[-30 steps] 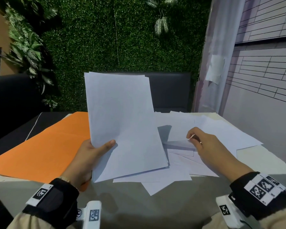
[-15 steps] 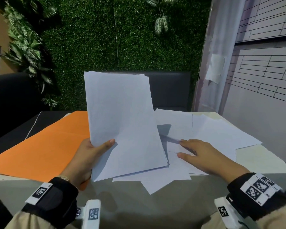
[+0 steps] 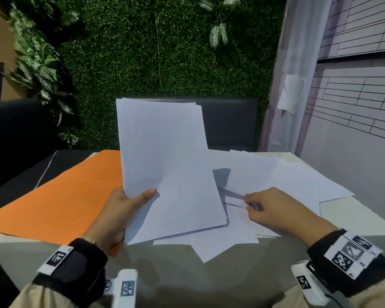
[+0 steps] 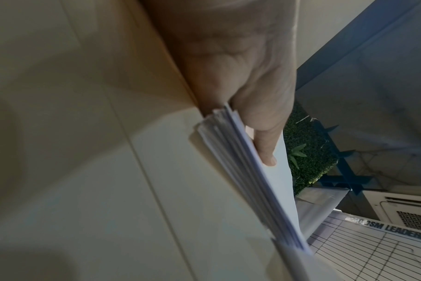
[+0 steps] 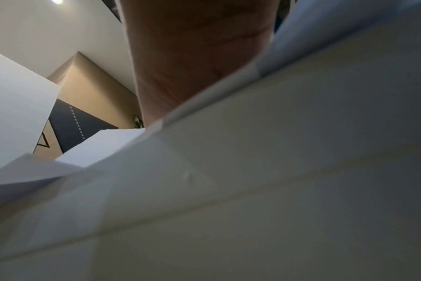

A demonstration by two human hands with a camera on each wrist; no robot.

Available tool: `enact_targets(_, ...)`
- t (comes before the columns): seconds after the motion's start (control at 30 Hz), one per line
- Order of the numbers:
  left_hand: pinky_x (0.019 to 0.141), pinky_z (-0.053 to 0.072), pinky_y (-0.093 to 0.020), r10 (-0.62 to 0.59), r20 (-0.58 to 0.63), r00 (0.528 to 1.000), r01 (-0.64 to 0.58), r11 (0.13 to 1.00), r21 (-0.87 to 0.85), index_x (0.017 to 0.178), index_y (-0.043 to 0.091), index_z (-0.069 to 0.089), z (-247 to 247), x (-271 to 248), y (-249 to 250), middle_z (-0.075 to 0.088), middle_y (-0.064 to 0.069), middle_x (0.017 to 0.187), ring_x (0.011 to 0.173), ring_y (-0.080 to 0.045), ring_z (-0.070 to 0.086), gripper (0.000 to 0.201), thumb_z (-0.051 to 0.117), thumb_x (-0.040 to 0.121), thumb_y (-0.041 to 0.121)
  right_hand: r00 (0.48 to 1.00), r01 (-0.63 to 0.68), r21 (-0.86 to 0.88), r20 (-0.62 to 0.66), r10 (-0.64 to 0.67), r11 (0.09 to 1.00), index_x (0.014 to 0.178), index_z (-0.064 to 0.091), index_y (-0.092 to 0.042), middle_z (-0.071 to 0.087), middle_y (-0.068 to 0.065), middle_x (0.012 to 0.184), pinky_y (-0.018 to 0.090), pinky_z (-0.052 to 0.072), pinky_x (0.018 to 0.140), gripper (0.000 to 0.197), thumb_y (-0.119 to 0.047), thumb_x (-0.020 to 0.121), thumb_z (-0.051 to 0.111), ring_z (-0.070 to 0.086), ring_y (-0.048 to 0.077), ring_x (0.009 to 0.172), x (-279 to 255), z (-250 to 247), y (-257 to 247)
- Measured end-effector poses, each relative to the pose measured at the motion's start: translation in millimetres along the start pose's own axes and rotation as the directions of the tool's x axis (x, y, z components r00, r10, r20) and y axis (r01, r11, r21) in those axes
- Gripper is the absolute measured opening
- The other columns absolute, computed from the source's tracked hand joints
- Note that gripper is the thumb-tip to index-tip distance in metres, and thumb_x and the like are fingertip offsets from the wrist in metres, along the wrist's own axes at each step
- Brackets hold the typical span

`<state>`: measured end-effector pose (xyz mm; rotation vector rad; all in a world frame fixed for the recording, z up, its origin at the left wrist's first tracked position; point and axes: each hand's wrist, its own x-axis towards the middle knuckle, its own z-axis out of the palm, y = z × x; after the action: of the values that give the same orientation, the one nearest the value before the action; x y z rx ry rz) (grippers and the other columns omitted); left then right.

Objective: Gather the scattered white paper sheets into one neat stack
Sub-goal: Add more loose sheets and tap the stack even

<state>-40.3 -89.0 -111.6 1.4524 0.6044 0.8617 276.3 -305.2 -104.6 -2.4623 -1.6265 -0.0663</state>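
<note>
Your right hand (image 3: 276,210), flat on the loose sheets (image 3: 265,174) half a second ago, now has fingers (image 3: 250,200) curled, pinching one sheet's edge. Your left hand (image 3: 120,212) still grips one upright stack (image 3: 165,165), thumb in front, over the bench (image 3: 187,274).

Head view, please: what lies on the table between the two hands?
Only white paper: the held stack leans there, with loose sheets lying beneath it, in the head view.

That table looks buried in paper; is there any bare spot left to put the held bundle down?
Yes: the near edge of the table, between the two wrists and below the loose sheets. A bare strip also shows at the right edge. The middle and far right are crowded with overlapping sheets; the orange sheet covers the left.
</note>
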Motion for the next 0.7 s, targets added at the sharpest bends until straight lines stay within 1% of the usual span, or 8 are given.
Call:
enact_targets(0.13, 0.108, 0.057, -0.063, 0.005, -0.004, 1.0, -0.005, 1.0, 0.007, 0.126, 0.009, 0.078, -0.5, 0.2, -0.1, 0.083, -0.012, 0.121, 0.112, -0.042, 0.078, 0.031, 0.078, 0.098, 0.02, 0.997, 0.005, -0.07, 0.075, 0.0, 0.998, 0.078, 0.062, -0.021, 0.063, -0.003, 0.072, 0.03, 0.053, 0.068, 0.018, -0.035, 0.087, 0.058, 0.061, 0.016, 0.07, 4.2, -8.2, -3.6)
enact_targets(0.2, 0.107, 0.057, -0.062, 0.005, 0.0, 1.0, -0.005, 1.0, 0.01, 0.127, 0.009, 0.078, 0.5, 0.5, 0.4, 0.083, -0.011, 0.122, 0.112, -0.041, 0.078, 0.031, 0.078, 0.098, 0.021, 0.998, -0.009, -0.116, 0.066, 0.017, 0.993, 0.078, 0.063, -0.019, 0.062, 0.0, 0.071, 0.029, 0.048, 0.063, 0.014, -0.024, 0.088, 0.055, 0.061, 0.019, 0.07, 8.4, -6.8, -4.7)
enact_targets(0.23, 0.107, 0.057, -0.061, 0.004, 0.001, 1.0, -0.004, 1.0, 0.008, 0.127, 0.009, 0.078, 1.0, 0.4, 0.7, 0.083, -0.011, 0.122, 0.112, -0.041, 0.078, 0.031, 0.077, 0.098, 0.021, 0.999, -0.019, -0.131, 0.047, 0.025, 0.991, 0.08, 0.067, -0.02, 0.065, 0.0, 0.074, 0.03, 0.051, 0.065, 0.017, -0.021, 0.09, 0.053, 0.062, 0.019, 0.07, 10.5, -5.0, -3.9)
enact_targets(0.3, 0.105, 0.058, -0.06, 0.004, -0.006, 1.0, -0.004, 1.0, 0.006, 0.126, 0.008, 0.078, 0.8, 0.6, 0.5, 0.083, -0.011, 0.121, 0.112, -0.042, 0.078, 0.03, 0.077, 0.098, 0.02, 1.0, -0.027, -0.132, -0.012, 0.025, 0.991, 0.089, 0.074, -0.024, 0.071, -0.002, 0.081, 0.033, 0.058, 0.071, 0.023, -0.025, 0.097, 0.052, 0.064, 0.016, 0.071, 12.4, -0.3, -0.4)
enact_targets(0.37, 0.104, 0.059, -0.059, 0.004, -0.013, 1.0, -0.004, 1.0, 0.01, 0.125, 0.009, 0.078, 0.8, 0.8, 0.3, 0.084, -0.011, 0.12, 0.111, -0.041, 0.078, 0.029, 0.077, 0.098, 0.019, 0.997, -0.05, -0.108, -0.072, 0.042, 0.993, 0.091, 0.075, -0.029, 0.073, -0.006, 0.084, 0.033, 0.059, 0.072, 0.028, -0.034, 0.104, 0.051, 0.064, 0.013, 0.072, 10.6, 2.2, 2.9)
enact_targets(0.5, 0.104, 0.059, -0.058, -0.003, -0.018, 1.0, 0.003, 1.0, 0.002, 0.127, 0.009, 0.077, 1.7, 1.1, 0.5, 0.084, -0.01, 0.12, 0.111, -0.04, 0.078, 0.031, 0.077, 0.098, 0.02, 0.966, -0.089, 0.046, -0.238, 0.097, 0.995, 0.075, 0.068, -0.028, 0.069, -0.008, 0.073, 0.025, 0.05, 0.063, 0.035, -0.036, 0.107, 0.055, 0.061, 0.01, 0.068, 3.3, -2.3, 13.5)
enact_targets(0.6, 0.104, 0.059, -0.059, -0.007, -0.021, 1.0, 0.007, 1.0, -0.019, 0.128, 0.01, 0.077, -0.7, 1.3, -0.5, 0.083, -0.01, 0.123, 0.112, -0.039, 0.078, 0.032, 0.077, 0.098, 0.02, 0.918, -0.077, 0.211, -0.367, 0.151, 0.975, 0.061, 0.056, -0.033, 0.057, -0.009, 0.058, 0.023, 0.038, 0.057, 0.043, -0.031, 0.103, 0.063, 0.054, 0.009, 0.06, -7.4, -23.2, 20.6)
enact_targets(0.7, 0.103, 0.059, -0.057, 0.007, -0.035, 0.999, -0.008, 0.999, -0.032, 0.129, 0.013, 0.077, -1.4, 0.2, 0.0, 0.083, -0.009, 0.123, 0.112, -0.035, 0.08, 0.031, 0.077, 0.099, 0.021, 0.863, -0.09, 0.285, -0.456, 0.218, 0.954, 0.064, 0.068, -0.023, 0.063, -0.003, 0.06, 0.026, 0.04, 0.058, 0.036, -0.028, 0.1, 0.068, 0.057, 0.015, 0.061, -21.3, -47.7, 24.8)
